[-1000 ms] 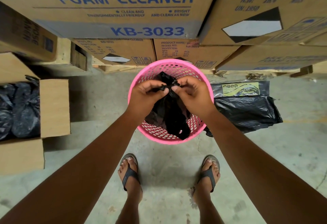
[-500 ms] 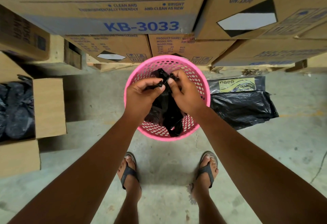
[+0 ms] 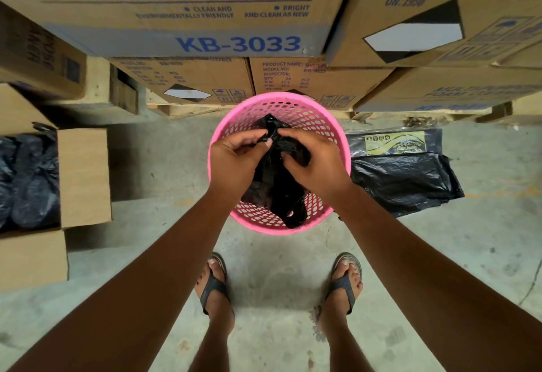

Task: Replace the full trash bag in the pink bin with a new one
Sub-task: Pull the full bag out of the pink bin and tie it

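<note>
A pink perforated bin (image 3: 296, 104) stands on the concrete floor in front of my feet. Above its mouth I hold a crumpled black trash bag (image 3: 274, 189) with both hands. My left hand (image 3: 234, 163) pinches the bag's top edge between thumb and fingers. My right hand (image 3: 313, 163) grips the same bunched top from the right. The bag's lower part hangs down into the bin, over its near wall. The bin's floor is mostly hidden by my hands and the bag.
A pack of black bags with a yellow label (image 3: 401, 166) lies on the floor right of the bin. An open cardboard box with filled black bags (image 3: 26, 181) stands at left. Stacked foam-cleaner cartons (image 3: 187, 34) on a pallet close off the far side.
My hands have shifted closer together on the bag's top, with the right hand sliding over the bunched plastic. The bag stays above the bin.
</note>
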The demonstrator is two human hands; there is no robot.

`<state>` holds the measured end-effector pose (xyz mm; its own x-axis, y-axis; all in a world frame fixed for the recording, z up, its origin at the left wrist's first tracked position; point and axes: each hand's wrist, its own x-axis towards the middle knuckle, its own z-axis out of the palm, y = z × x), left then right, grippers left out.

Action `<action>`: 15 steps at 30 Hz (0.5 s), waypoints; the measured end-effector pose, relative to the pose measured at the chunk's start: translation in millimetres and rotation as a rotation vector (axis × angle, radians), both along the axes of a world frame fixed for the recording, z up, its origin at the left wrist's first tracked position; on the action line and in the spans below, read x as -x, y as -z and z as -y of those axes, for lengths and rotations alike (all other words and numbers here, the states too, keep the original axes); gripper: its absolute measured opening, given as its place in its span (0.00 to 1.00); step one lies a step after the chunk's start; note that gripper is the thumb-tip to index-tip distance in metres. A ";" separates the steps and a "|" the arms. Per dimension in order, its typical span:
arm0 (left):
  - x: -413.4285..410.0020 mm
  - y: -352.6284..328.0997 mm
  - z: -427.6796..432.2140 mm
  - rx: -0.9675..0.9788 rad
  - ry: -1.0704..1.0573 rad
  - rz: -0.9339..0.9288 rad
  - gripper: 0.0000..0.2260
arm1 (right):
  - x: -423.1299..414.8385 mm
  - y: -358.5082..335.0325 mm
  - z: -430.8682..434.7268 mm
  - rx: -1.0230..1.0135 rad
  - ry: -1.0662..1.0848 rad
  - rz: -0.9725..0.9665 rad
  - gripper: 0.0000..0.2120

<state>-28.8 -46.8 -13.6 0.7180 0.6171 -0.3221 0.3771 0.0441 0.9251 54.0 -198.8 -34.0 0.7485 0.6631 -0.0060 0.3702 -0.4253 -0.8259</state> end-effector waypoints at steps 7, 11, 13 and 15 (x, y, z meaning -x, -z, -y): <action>3.3 -2.0 -13.4 -0.018 0.160 0.025 0.08 | -25.8 2.1 -3.2 0.053 -0.117 -0.058 0.06; 1.7 2.1 -14.5 0.002 0.188 -0.008 0.05 | -37.6 -11.1 -2.4 0.099 -0.196 -0.442 0.10; 1.5 4.9 -11.5 0.027 0.175 -0.037 0.05 | -41.1 -15.2 -1.5 0.062 -0.200 -0.627 0.14; 1.7 8.1 -8.0 0.036 0.148 -0.057 0.05 | -42.9 -15.6 0.5 0.022 -0.232 -0.711 0.11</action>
<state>-30.5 -38.8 -21.7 0.7800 0.4934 -0.3849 0.4337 0.0170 0.9009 96.9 -199.3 -18.3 0.4004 0.7974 -0.4514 -0.1679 -0.4205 -0.8916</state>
